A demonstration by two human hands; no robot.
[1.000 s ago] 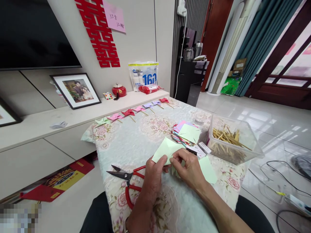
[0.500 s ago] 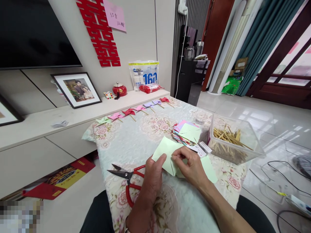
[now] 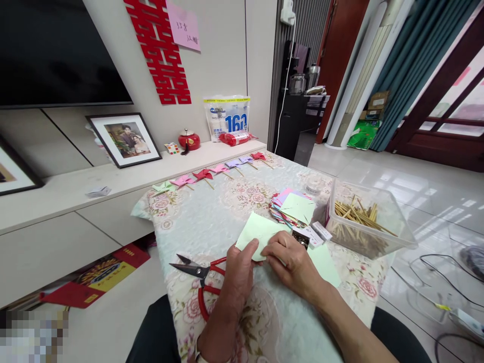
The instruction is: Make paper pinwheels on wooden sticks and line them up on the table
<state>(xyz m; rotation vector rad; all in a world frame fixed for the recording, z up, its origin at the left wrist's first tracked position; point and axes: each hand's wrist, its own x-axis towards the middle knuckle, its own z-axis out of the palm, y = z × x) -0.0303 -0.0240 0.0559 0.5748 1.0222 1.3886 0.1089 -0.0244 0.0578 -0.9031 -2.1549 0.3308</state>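
Note:
A pale green paper square [image 3: 254,228] is held in front of me between both hands. My left hand [image 3: 242,262] pinches its lower left part, thumb on top. With thumb and fingers closed, my right hand [image 3: 289,259] grips the lower right edge of the same sheet. Red-handled scissors [image 3: 204,275] lie with blades apart beside my left wrist. Another green sheet [image 3: 325,264] lies partly under my right hand. Just past that hand are a small dark container [image 3: 301,238] and small white boxes [image 3: 321,231]. A stack of coloured paper squares [image 3: 297,207] sits behind them, green on top.
A clear plastic bin [image 3: 393,237] holds wooden sticks [image 3: 355,214] on the right. Several paper pinwheels [image 3: 203,175] line the table's far edge. A roll of tape [image 3: 313,187] lies near the bin. Behind stands a cabinet with a framed photo [image 3: 126,138] and a red jar [image 3: 189,140].
My right hand has moved slightly left and down along the green paper, and the sheet's lower corner is now gathered in at the fingers. The small dark container has come into sight.

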